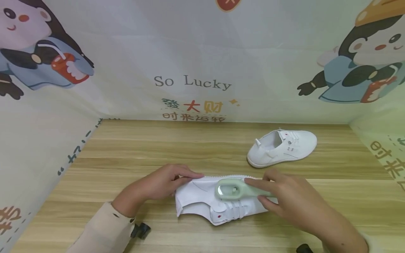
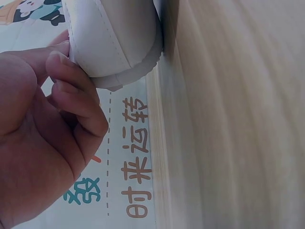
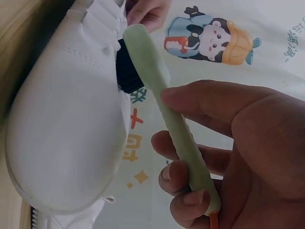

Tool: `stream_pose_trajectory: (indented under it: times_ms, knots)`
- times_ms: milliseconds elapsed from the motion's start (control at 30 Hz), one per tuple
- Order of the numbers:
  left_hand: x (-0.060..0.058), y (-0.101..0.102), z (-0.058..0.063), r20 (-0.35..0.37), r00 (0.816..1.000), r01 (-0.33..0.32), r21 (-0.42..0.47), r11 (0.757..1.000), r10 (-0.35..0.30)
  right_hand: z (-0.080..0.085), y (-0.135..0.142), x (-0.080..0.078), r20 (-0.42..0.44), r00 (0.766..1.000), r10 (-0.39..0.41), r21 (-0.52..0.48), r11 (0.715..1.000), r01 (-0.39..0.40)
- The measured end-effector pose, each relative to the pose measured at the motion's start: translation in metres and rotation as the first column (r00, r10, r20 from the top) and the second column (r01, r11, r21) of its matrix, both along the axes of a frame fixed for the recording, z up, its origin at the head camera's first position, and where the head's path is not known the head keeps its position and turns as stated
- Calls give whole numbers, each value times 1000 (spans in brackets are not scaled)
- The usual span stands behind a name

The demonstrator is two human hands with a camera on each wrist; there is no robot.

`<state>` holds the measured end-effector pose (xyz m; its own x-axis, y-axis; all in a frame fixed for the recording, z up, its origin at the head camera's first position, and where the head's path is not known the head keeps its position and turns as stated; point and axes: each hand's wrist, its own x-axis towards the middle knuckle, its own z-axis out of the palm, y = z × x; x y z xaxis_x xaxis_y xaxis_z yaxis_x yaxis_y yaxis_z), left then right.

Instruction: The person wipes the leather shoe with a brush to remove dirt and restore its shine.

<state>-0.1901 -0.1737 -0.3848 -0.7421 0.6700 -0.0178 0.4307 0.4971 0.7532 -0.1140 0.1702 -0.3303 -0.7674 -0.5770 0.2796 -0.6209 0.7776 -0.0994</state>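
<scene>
A white lace-up shoe [image 1: 199,193] lies tipped on its side in the head view, its opening facing the near edge. My left hand [image 1: 161,182] holds it by the heel, fingers at the sole edge; the left wrist view shows the heel [image 2: 114,38] pinched by the fingers. In my right hand [image 1: 292,196] is a pale green brush [image 1: 227,189] with a clear window in its head. Its dark bristles [image 3: 126,71] press on the shoe's upper beside the laces, and the fingers curl round the handle [image 3: 181,138] in the right wrist view.
Behind the right hand, a second white shoe [image 1: 297,147] stands upright on the wood-grain table [image 1: 152,140], toe pointing right. A printed cloth [image 1: 126,63] with cartoon figures and lettering encloses the back and sides. A black clip-like object [image 1: 141,231] sits by the left sleeve.
</scene>
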Motion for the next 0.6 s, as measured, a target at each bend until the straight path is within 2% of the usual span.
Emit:
stream_pose_trajectory:
  times_ms: [267,600]
  knots:
    - [0,0,1,2,1000,3,5,1000,-3,-7,-12,2,16,1000,2,-18,1000,-2]
    - [0,0,1,15,1000,-7,-3,1000,7,-19,-32,4,-25,999,43,-30,999,-44]
